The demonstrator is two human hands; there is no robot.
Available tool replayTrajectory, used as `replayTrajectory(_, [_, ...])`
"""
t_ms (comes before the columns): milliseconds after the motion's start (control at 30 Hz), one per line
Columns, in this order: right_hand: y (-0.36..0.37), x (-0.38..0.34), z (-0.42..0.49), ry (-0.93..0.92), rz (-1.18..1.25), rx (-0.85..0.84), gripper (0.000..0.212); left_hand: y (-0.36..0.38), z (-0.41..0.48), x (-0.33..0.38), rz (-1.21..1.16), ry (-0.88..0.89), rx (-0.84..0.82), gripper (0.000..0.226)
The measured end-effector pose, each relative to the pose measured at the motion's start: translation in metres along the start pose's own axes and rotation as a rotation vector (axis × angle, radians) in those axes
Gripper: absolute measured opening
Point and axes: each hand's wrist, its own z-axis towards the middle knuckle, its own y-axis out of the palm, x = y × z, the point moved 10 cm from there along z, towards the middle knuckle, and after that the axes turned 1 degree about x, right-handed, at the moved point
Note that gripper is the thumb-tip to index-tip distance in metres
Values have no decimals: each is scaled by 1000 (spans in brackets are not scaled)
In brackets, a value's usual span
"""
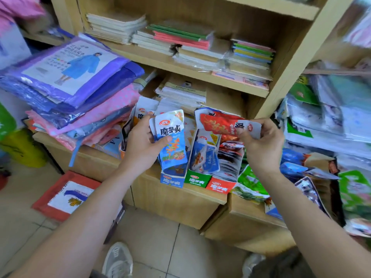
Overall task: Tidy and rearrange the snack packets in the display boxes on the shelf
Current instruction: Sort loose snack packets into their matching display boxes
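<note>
My left hand [141, 144] holds a small stack of blue and white snack packets [171, 137] upright above the blue display box [172, 181]. My right hand [261, 144] grips a red snack packet [218, 123] sideways, over the red display box [220, 186]. Between these two boxes stands a green display box [197, 179] with blue packets lying loose in it. Behind my right hand, the red box holds a row of red packets standing on edge. All three boxes sit side by side at the front of a low wooden shelf [176, 199].
Folded raincoat packs [66, 77] pile up on the shelf to the left. Stacked notebooks [180, 39] fill the shelves above. Green snack bags [251, 181] and other packets crowd the right side. A red packet [66, 195] lies on the tiled floor by my shoes.
</note>
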Motion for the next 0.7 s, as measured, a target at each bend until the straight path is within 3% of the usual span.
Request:
replayTrajectory(133, [-20,17,3,73,99,115,20,13,10,1,50,25,-45,49])
replayTrajectory(233, [-31,33,3,125,154,154,22,32,12,-12,77,-14,-162,43])
replayTrajectory(433, [-39,53,15,207,200,135,20,55,14,-32,174,-35,-274,40])
replayTrajectory(700, [-48,72,24,250,206,107,22,57,20,-44,623,61,-209,55])
